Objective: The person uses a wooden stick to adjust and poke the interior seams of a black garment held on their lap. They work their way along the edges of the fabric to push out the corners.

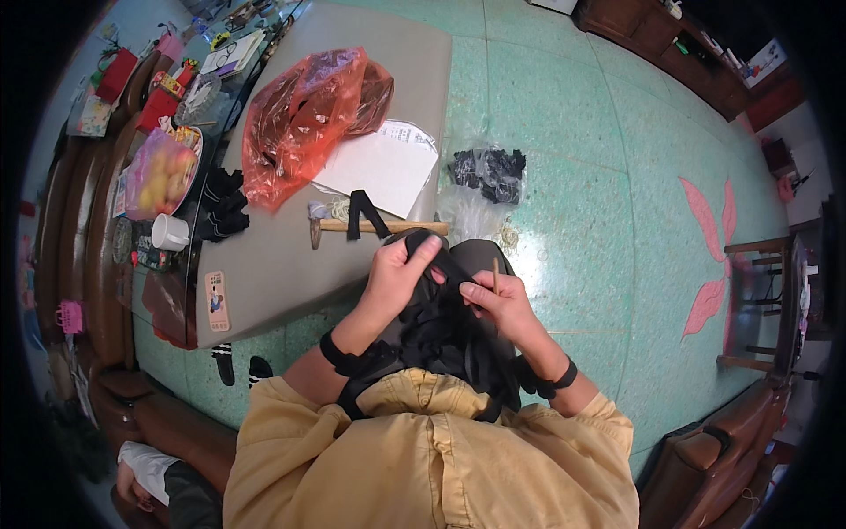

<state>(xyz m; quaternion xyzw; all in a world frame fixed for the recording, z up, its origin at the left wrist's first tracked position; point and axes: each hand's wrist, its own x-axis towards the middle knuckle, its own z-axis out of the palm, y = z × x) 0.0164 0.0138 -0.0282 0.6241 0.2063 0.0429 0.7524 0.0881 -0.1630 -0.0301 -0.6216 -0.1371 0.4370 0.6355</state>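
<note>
My left hand (400,268) grips one part of a black fabric strip (449,264) above my lap. The strip's other part is pinched between thumb and finger of my right hand (496,294), from which a thin wooden stick (496,274) also sticks up. More black fabric (436,330) lies heaped on my lap below both hands. On the grey bench beyond my left hand lies a hammer (370,226) with a wooden handle, a folded black strip (362,210) draped across it. Pale string (340,209) lies coiled beside its head.
A red plastic bag (297,125), white papers (380,165) and a phone case (217,301) lie on the bench. Left of it, black fabric pieces (223,205), a white mug (170,233) and bagged fruit (162,178) sit on a glass-topped table. Clear bags with black pieces (492,175) lie ahead.
</note>
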